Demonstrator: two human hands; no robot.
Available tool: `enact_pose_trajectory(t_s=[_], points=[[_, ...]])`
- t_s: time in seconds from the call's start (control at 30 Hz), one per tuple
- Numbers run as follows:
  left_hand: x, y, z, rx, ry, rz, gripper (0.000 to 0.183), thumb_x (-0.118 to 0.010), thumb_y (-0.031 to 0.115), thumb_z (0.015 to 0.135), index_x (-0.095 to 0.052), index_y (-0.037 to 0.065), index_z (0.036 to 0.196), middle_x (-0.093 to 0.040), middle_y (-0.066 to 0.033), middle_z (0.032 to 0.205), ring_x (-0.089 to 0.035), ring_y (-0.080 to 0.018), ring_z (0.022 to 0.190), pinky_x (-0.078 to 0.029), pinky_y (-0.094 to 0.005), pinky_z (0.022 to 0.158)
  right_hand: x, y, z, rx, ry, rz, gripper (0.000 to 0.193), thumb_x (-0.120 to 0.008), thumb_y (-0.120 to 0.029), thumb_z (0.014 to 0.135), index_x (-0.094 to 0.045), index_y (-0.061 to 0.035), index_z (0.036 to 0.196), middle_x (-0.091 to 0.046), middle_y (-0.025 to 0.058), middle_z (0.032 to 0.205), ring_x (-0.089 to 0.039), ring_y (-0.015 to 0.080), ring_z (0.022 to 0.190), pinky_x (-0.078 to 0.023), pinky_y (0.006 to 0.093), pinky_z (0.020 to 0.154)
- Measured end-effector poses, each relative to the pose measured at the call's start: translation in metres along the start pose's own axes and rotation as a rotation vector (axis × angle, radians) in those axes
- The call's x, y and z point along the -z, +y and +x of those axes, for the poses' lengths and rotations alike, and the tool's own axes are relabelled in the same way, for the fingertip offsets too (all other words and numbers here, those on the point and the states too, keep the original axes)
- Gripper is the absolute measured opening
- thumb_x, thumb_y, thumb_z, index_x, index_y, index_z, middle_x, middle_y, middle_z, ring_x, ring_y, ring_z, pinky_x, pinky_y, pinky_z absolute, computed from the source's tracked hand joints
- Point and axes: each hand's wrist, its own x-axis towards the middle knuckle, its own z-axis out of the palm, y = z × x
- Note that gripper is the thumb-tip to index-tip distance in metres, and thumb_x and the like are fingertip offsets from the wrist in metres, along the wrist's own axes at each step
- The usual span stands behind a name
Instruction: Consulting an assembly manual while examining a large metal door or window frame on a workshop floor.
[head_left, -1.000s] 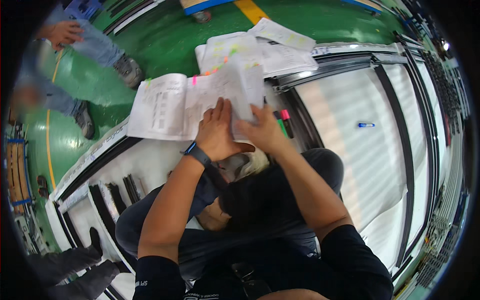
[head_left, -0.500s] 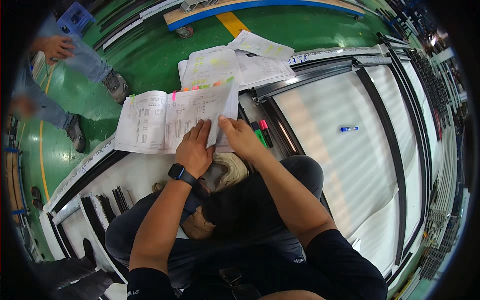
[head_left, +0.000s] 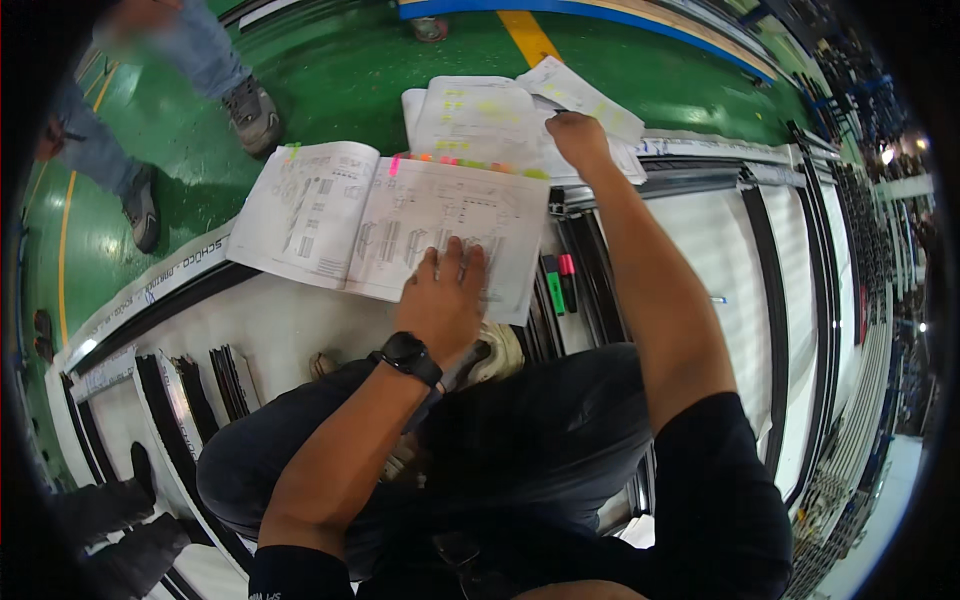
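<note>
An open booklet of technical drawings (head_left: 320,215), with coloured tabs along its top edge, lies in front of me. My left hand (head_left: 440,295), a dark watch on its wrist, rests on the right page with fingers stretched out. Beyond the booklet lie loose printed sheets (head_left: 470,110) with yellow highlighting. My right hand (head_left: 577,138) reaches over them at the lower edge of a tilted top sheet (head_left: 590,95). Its fingers are curled in, and what they hold, if anything, is hidden.
A green highlighter (head_left: 554,288) and a pink highlighter (head_left: 568,284) lie right of the booklet, beside dark frame profiles (head_left: 595,270). A blue marker (head_left: 717,299) is partly behind my right arm. Someone's shoe (head_left: 250,115) stands on the green floor (head_left: 330,90). A blue-edged cart (head_left: 600,18) stands beyond.
My right hand has left the booklet and reached forward to the loose sheets. The lifted pages now lie flat, and my left hand has spread on the right page. The view has shifted.
</note>
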Motion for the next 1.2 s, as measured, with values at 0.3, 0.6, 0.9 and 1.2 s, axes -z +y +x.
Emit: enact_pose_trajectory(t_s=[0.3,0.6,0.9,1.2], points=[[0.004,0.0,-0.005,0.042,-0.018,0.076,0.053,-0.057,0.021,0.087,-0.052,0.003,0.137,-0.045,-0.024,0.142,-0.051,-0.0473,0.122,-0.049,-0.0542,0.094,-0.066,-0.044,0.086,-0.392,-0.06,-0.449,0.067,-0.057,-0.054,0.086,-0.056,-0.0119,0.138,-0.056,0.0131,0.14,-0.05,0.0341,0.131,-0.039,0.0505,0.107],[0.001,0.01,0.0,0.017,-0.023,0.022,0.055,-0.057,0.021,0.088,-0.048,0.003,0.14,-0.043,-0.025,0.144,-0.048,-0.0484,0.125,-0.046,-0.0563,0.098,-0.059,0.006,0.164,-0.196,-0.096,-0.315,0.05,-0.053,-0.051,0.092,-0.069,-0.0099,0.116,-0.067,0.0108,0.124,-0.066,0.0236,0.11,-0.052,0.0321,0.089],[-0.015,0.005,-0.007,-0.015,0.066,0.11,0.062,-0.064,0.017,0.081,-0.047,0.008,0.14,-0.045,-0.0202,0.144,-0.049,-0.0464,0.124,-0.049,-0.0531,0.095,0.082,-0.057,0.061,0.006,0.511,0.745,0.026,-0.083,-0.017,0.074,-0.069,-0.0012,0.088,-0.066,0.007,0.094,-0.059,0.0159,0.075,-0.049,0.0305,0.07],[-0.012,0.0,-0.003,-0.087,0.088,0.062,0.048,-0.059,0.021,0.089,-0.05,0.009,0.135,-0.051,-0.0189,0.137,-0.055,-0.044,0.116,-0.055,-0.051,0.085,0.251,-0.096,-0.086,0.445,1.141,-0.076,0.02,-0.084,-0.029,0.071,-0.074,-0.0188,0.085,-0.042,0.013,0.137,-0.03,0.0391,0.132,-0.023,0.0557,0.106]])
